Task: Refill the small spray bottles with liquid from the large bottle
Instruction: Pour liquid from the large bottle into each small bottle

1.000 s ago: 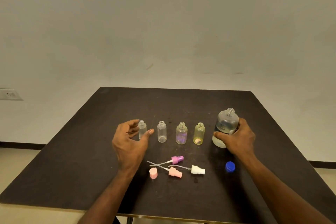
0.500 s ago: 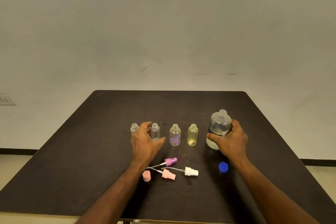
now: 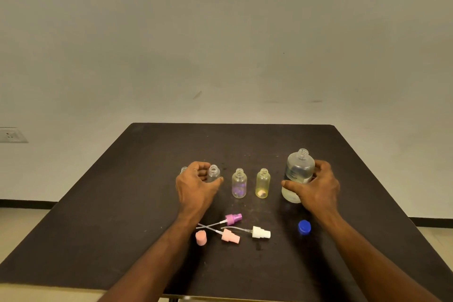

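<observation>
Several small uncapped bottles stand in a row on the dark table point(image 3: 122, 203). My left hand point(image 3: 193, 189) curls round the second clear small bottle point(image 3: 214, 173), thumb on its right side. The leftmost clear bottle point(image 3: 183, 169) peeks out behind that hand. To the right stand a purple-tinted bottle point(image 3: 239, 184) and a yellow-tinted bottle point(image 3: 262, 183). My right hand point(image 3: 316, 189) grips the large clear bottle point(image 3: 299, 169), which stands upright, uncapped and holds clear liquid.
Nearer to me lie a purple spray head point(image 3: 232, 218), a pink spray head point(image 3: 230, 236), a white spray head point(image 3: 261, 232), a pink cap point(image 3: 201, 238) and a blue cap point(image 3: 304, 227). A wall stands behind the table.
My left hand moved right from the leftmost small bottle to the second one and curled round it. My right hand stayed on the large bottle.
</observation>
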